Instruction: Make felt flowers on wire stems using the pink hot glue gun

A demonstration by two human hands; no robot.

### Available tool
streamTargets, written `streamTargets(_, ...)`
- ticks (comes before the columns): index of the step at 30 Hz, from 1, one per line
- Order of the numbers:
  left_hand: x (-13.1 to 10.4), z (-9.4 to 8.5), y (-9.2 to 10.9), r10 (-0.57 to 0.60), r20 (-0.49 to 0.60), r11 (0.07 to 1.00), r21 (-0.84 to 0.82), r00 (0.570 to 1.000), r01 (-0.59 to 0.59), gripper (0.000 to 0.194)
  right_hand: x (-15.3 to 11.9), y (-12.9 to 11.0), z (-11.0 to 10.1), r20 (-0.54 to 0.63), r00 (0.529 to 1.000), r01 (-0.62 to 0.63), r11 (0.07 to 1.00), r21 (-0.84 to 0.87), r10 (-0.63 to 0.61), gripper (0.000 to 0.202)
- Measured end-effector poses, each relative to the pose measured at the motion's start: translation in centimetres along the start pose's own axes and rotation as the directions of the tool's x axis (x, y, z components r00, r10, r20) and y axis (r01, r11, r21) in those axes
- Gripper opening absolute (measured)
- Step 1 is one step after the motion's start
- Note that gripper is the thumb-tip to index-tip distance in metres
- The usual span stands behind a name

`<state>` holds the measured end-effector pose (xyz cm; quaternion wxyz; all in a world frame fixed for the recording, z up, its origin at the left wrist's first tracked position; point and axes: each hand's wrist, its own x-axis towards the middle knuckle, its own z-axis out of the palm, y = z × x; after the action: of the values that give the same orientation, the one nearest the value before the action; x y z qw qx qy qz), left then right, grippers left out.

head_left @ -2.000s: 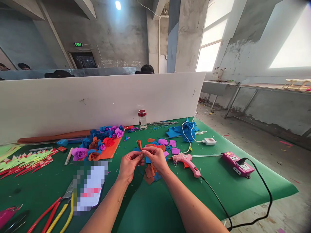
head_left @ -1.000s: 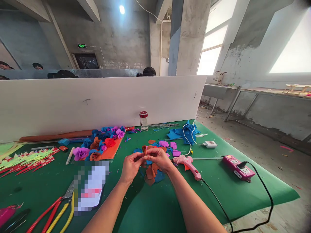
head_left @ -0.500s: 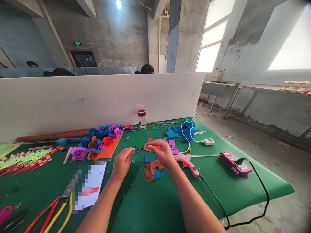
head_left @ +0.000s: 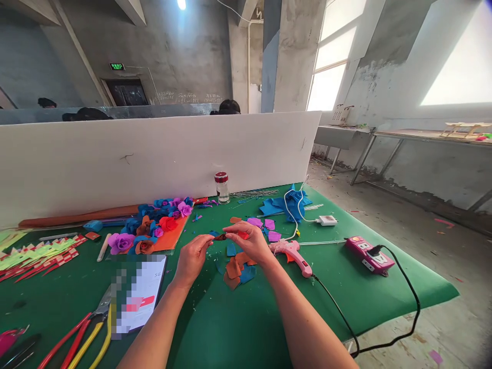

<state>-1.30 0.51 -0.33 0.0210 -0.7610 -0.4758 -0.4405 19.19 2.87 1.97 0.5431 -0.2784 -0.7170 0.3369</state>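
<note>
Between my two hands is a small dark brown rolled paper piece [head_left: 220, 237], with a bit of blue at its left end. My left hand [head_left: 193, 256] is closed in a pinch on the blue end. From the right, the fingertips of my right hand [head_left: 249, 241] pinch the brown end. Just below lie loose brown paper pieces [head_left: 233, 267] and blue pieces [head_left: 248, 274] on the green table. Purple pieces [head_left: 269, 224] lie beyond my right hand. A pink glue gun [head_left: 294, 251] rests to its right.
Paper flowers [head_left: 145, 246] on an orange sheet, a phone [head_left: 144, 294] and red-and-yellow-handled tools [head_left: 92, 328] are at left. A lidded glass jar [head_left: 222, 188] stands before the white board [head_left: 172, 154]. A pink power strip [head_left: 369, 255] with a black cord sits at right.
My right hand has moved left to the rolled piece, and its fingers now pinch the brown end. The whole view has shifted slightly.
</note>
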Motion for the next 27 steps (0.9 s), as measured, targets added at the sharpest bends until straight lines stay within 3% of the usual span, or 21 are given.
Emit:
streamTargets(17, -0.03, 0.02, 0.21, 0.093, 0.047, 0.995, 0.037, 0.995, -0.095, 0.024, -0.27, -0.07, -0.17, -0.059, 0.998, 0.021, 0.984, -0.178, -0.032, 0.011)
streamTargets(27, -0.08, 0.06, 0.44, 0.074, 0.011, 0.997, 0.035, 0.997, -0.074, 0.022, -0.29, -0.4, 0.29, -0.119, 0.992, -0.055, 0.991, -0.125, 0.04, 0.012)
